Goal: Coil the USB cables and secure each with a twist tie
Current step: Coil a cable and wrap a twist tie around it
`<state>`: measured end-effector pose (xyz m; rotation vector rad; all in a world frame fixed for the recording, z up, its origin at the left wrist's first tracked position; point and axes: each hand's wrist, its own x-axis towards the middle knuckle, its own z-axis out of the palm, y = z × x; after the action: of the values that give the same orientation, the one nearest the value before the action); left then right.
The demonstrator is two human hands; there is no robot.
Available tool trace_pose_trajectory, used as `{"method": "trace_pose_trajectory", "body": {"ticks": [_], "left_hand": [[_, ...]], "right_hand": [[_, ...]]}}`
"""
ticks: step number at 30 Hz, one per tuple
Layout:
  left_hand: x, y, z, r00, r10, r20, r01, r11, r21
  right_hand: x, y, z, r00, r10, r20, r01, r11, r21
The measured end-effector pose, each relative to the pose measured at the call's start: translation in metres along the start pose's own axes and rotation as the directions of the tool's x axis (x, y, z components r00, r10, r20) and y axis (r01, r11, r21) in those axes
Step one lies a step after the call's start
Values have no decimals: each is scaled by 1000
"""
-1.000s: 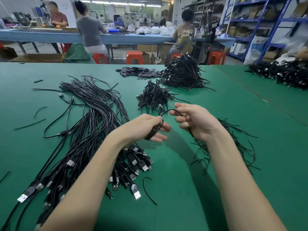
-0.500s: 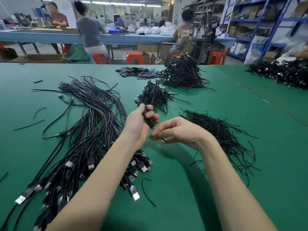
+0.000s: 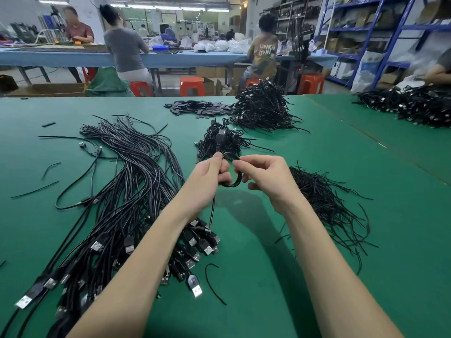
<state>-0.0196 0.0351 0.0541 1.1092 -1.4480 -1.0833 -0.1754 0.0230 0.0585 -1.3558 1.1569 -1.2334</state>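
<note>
Both hands (image 3: 240, 176) rose, gripping coiled cable (image 3: 233, 182).

The left hand (image 3: 210, 176) and the right hand (image 3: 266, 178) have come together again, now holding a small coil of cable (image 3: 233, 182) between them. A connector end (image 3: 220, 136) now stands up above the left thumb, and a loose end hangs below that hand.

Both bare forearms reach forward and converge in the middle, raised above the desk (image 3: 244, 289). The left hand (image 3: 210, 176) has its fingers curled and its thumb tip pointing up, pinching. The right hand (image 3: 266, 176), just beside it, has its fingers bent inward, fingertips (image 3: 240, 164) facing the left thumb.
</note>
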Motion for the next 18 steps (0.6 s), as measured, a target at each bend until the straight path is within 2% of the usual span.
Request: {"method": "trace_pose_trajectory", "body": {"ticks": [2, 5, 9, 12, 14, 16, 18], "left_hand": [[-1, -4, 5, 995, 60, -74, -46, 984, 172], [-3, -9, 15, 976, 130, -175, -79, 959, 271], [-5, -11, 25, 954, 247, -172, -127, 849, 514], [-4, -10, 22, 939, 305, -159, -154, 787, 597], [-5, -8, 18, 964, 239, -115, -146, 839, 524], [-8, -5, 17, 980, 194, -34, -171, 924, 342], [-9, -3, 17, 986, 159, 41, -164, 965, 202]], "right_hand": [[1, -1, 3, 999, -40, -27, 40, 999, 18], [2, 2, 8, 995, -61, -85, 65, 997, 42], [3, 2, 10, 994, -46, -97, 58, 991, 121], [4, 0, 9, 995, -55, -85, 68, 986, 151], [3, -1, 10, 997, -53, -58, 62, 982, 179], [1, -2, 11, 997, -54, -52, 63, 979, 195], [0, -5, 8, 995, -90, -50, 97, 982, 160]]}}
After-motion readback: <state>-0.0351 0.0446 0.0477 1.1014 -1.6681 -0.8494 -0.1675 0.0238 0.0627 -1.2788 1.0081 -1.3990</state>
